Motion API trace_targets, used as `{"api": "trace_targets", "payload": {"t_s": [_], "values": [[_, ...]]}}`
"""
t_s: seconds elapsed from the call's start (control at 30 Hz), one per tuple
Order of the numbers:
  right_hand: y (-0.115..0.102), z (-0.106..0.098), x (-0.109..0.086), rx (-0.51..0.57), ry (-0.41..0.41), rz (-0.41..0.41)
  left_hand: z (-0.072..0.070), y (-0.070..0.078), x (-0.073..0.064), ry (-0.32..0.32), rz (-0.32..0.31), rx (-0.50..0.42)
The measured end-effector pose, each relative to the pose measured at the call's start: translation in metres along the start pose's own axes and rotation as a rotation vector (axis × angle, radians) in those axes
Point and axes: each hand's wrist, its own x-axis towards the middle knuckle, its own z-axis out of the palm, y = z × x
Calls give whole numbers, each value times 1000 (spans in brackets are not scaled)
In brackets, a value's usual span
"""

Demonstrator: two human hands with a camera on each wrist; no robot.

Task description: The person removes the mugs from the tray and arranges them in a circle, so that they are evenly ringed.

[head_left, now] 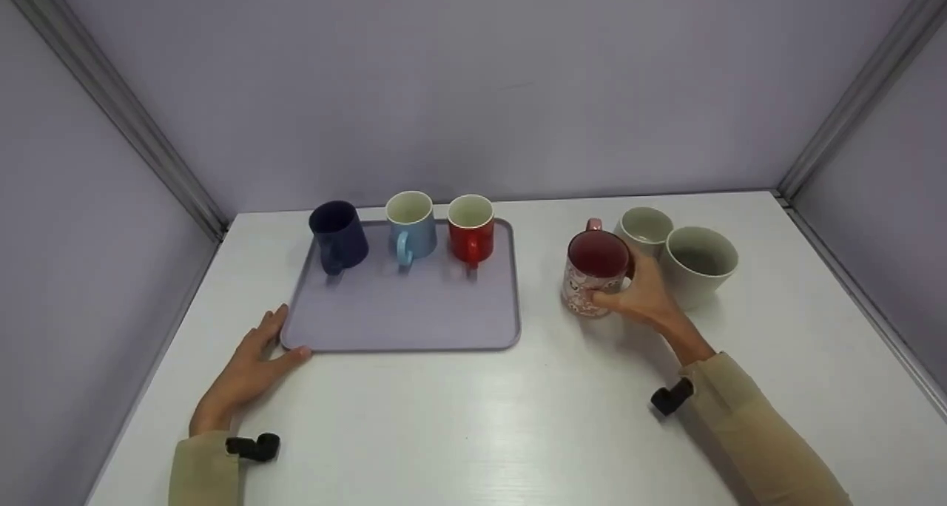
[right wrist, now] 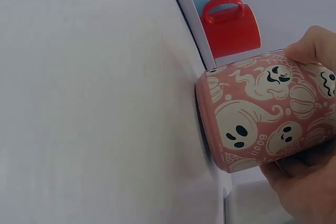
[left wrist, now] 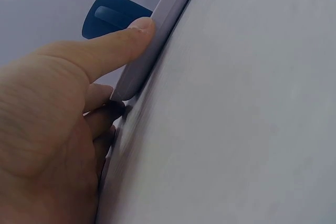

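My right hand (head_left: 642, 295) grips a pink mug (right wrist: 262, 111) with white ghost and pumpkin prints and a dark red inside. Its thumb lies on the near side, and the fingers go round behind. The mug's base is close over the table, its handle pointing to the back. At the near left corner of a grey-lilac tray (head_left: 399, 325), my left hand (head_left: 248, 369) rests with its thumb on the front rim and its fingers along the left side. A dark blue mug (head_left: 342, 240), a light blue mug (head_left: 418, 234) and a red mug (head_left: 473, 243) stand upright on the tray's back part.
Two whitish cups, a smaller one (head_left: 642, 226) and a larger one (head_left: 699, 269), stand just right of the pink mug, partly behind my right hand. The white table (head_left: 459, 417) meets a back wall (head_left: 473, 106) and side walls.
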Motion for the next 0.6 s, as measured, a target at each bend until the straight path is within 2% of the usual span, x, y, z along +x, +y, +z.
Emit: {"api": "trace_targets", "payload": {"t_s": [0.2,0.6], "values": [[1,-6,-1,1,-31,42,-1,0,0,3,-13,12],[3,-15,2,40,-91,54,0,1,-1,1,-35,32]]}}
